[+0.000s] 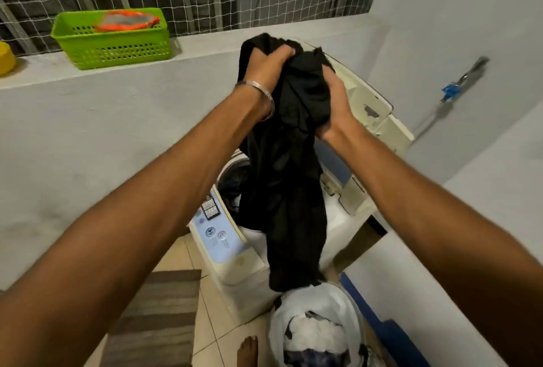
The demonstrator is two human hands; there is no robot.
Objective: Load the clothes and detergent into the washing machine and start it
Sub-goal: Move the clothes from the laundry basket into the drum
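Clothes are only part loaded: a long black garment (285,167) hangs bunched in both hands above the cream top-loading washing machine (235,264); left hand (271,68) and right hand (336,108) have fingers clenched tight in it; dark laundry already lies in the open drum (233,183); the white laundry bag (317,328) on the floor looks full; detergent and starting remain.

Both forearms bare up to the frame edge, no sleeves visible. Left hand (271,65) and right hand (335,108) bare: no gloves, no rings that I can make out. Thin silver metal bangle (258,87) on the left wrist, plain band, slightly tilted. One bare foot (247,350) at the bottom edge, no footwear.
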